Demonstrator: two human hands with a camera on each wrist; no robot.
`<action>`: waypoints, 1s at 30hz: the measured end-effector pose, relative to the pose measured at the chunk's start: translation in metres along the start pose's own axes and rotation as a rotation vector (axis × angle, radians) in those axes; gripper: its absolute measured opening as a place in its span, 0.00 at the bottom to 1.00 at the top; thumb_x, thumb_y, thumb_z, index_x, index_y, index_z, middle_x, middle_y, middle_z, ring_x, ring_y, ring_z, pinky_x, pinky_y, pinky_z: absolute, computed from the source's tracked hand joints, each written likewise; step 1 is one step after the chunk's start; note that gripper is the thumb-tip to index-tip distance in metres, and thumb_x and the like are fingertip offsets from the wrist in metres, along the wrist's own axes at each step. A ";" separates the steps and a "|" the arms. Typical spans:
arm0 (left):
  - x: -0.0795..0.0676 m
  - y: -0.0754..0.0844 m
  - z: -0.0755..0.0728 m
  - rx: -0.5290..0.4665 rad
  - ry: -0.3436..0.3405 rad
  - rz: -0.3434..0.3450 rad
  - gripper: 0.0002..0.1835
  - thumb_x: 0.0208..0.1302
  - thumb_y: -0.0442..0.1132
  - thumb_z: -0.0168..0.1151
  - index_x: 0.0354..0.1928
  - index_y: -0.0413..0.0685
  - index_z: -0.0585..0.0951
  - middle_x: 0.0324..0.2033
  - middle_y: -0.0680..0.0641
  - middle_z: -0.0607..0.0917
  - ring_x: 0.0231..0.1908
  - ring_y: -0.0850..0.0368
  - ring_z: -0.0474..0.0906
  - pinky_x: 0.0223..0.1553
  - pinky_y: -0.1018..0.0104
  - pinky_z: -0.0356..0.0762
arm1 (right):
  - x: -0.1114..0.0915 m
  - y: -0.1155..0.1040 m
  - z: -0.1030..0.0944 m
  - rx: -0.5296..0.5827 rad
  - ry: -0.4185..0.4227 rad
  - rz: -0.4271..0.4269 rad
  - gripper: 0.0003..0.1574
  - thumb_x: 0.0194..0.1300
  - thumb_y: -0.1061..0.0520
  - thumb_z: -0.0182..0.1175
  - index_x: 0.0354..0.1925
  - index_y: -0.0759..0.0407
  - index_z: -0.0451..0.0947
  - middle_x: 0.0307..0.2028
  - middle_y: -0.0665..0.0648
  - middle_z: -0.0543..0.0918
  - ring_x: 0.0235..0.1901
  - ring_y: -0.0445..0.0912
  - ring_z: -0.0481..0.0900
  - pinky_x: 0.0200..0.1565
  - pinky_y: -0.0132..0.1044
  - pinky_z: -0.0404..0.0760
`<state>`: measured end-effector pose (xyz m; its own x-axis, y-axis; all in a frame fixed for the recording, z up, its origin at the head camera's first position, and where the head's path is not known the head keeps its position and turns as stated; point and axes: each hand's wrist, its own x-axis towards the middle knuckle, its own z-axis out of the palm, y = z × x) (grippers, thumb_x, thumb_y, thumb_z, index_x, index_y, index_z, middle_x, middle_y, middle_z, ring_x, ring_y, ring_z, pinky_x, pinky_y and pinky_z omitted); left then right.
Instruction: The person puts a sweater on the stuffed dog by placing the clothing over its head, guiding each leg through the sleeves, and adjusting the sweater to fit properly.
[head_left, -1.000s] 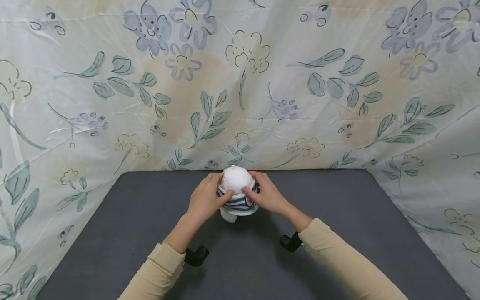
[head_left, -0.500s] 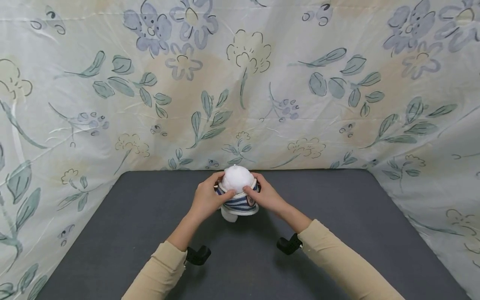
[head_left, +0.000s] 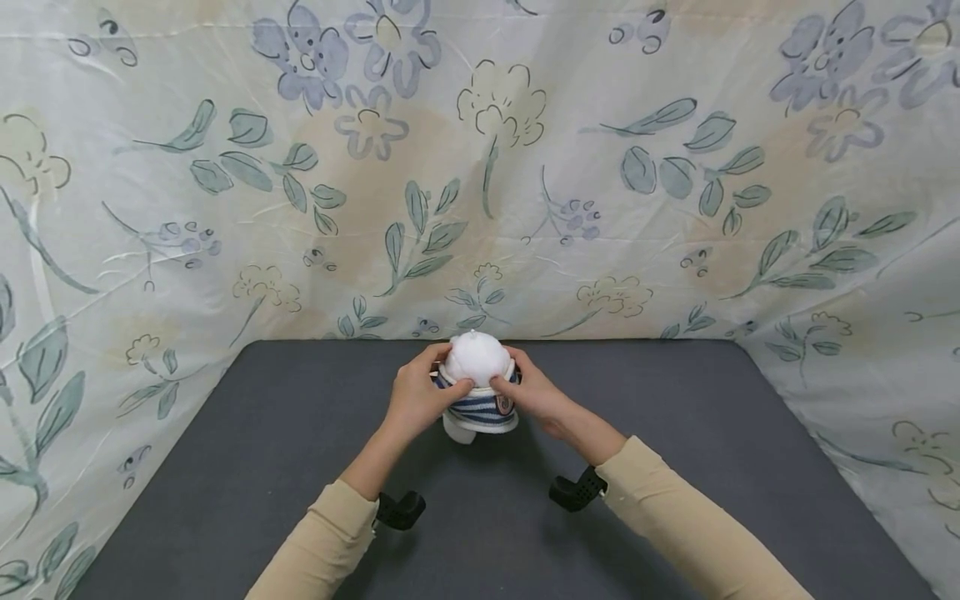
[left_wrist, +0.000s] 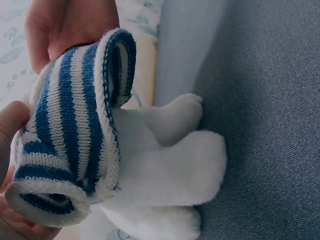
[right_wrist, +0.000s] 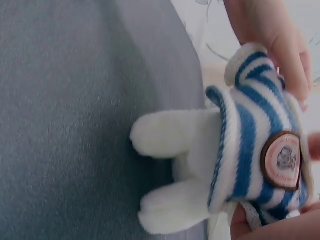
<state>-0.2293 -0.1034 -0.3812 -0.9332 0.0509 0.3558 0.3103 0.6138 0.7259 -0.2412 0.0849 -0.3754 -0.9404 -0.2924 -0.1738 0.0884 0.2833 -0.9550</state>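
Note:
A white plush toy stands on the dark table, wearing a blue-and-white striped knit sweater. My left hand grips the sweater near its top edge on the left side, thumb in front. On the other side my right hand holds the same edge, its thumb close to the left one. In the right wrist view a round pinkish patch with a brown border shows on the knit. White plush legs stick out below the hem in the left wrist view. Fingers behind the toy are hidden.
The grey table reaches back to a floral cloth hung behind it and along both sides. Black wrist cameras are strapped below both beige sleeves. The toy stands near the table's far edge.
Both hands keep their grip on the sweater. The toy and hands have shifted very slightly right, and the wrists are a little closer together.

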 end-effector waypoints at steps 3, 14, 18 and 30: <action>0.000 0.000 0.002 -0.010 0.016 0.003 0.31 0.48 0.45 0.71 0.55 0.45 0.75 0.48 0.44 0.81 0.47 0.51 0.78 0.44 0.57 0.77 | -0.002 -0.002 0.003 0.037 0.008 0.014 0.40 0.61 0.61 0.51 0.68 0.51 0.47 0.66 0.60 0.53 0.59 0.54 0.60 0.58 0.54 0.59; 0.000 0.003 0.003 0.028 0.055 0.003 0.29 0.47 0.46 0.72 0.53 0.46 0.76 0.43 0.44 0.83 0.43 0.52 0.80 0.40 0.57 0.78 | -0.008 -0.004 0.004 0.110 -0.013 -0.005 0.44 0.57 0.67 0.48 0.69 0.51 0.46 0.66 0.61 0.53 0.54 0.54 0.60 0.51 0.47 0.59; 0.000 0.005 0.003 0.030 0.052 -0.024 0.29 0.46 0.46 0.71 0.52 0.48 0.77 0.42 0.45 0.84 0.41 0.51 0.80 0.39 0.56 0.78 | -0.006 0.003 0.004 0.107 -0.015 -0.021 0.46 0.57 0.67 0.49 0.70 0.48 0.45 0.67 0.59 0.52 0.56 0.53 0.60 0.51 0.46 0.60; 0.001 0.010 0.003 0.048 0.055 -0.066 0.27 0.46 0.47 0.70 0.51 0.50 0.78 0.41 0.45 0.84 0.39 0.51 0.81 0.36 0.55 0.78 | -0.010 0.013 0.003 0.079 -0.060 -0.095 0.50 0.57 0.67 0.49 0.71 0.47 0.39 0.69 0.57 0.46 0.60 0.52 0.56 0.49 0.45 0.62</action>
<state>-0.2277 -0.0953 -0.3755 -0.9394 -0.0336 0.3413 0.2383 0.6517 0.7201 -0.2297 0.0891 -0.3870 -0.9247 -0.3690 -0.0931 0.0275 0.1792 -0.9834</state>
